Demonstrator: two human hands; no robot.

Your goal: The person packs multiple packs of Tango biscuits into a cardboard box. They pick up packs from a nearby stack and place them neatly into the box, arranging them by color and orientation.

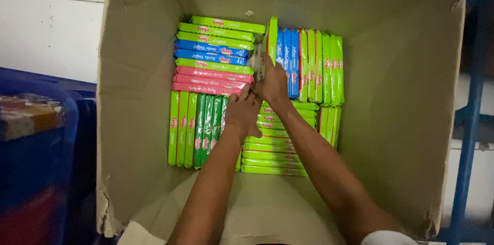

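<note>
Your right hand [271,83] pinches an upright green packet [272,34] toward twelve o'clock in the cardboard box [134,121]; your left hand [243,109], fingers curled, touches the pink packets [211,80]

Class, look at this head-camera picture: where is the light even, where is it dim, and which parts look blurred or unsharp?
Head view: light falls evenly on the packets inside the cardboard box, no strong glare; the blue crate at left sits dim and blurred; both forearms look slightly soft near the bottom edge; the left hand and right hand are fairly sharp.
</note>
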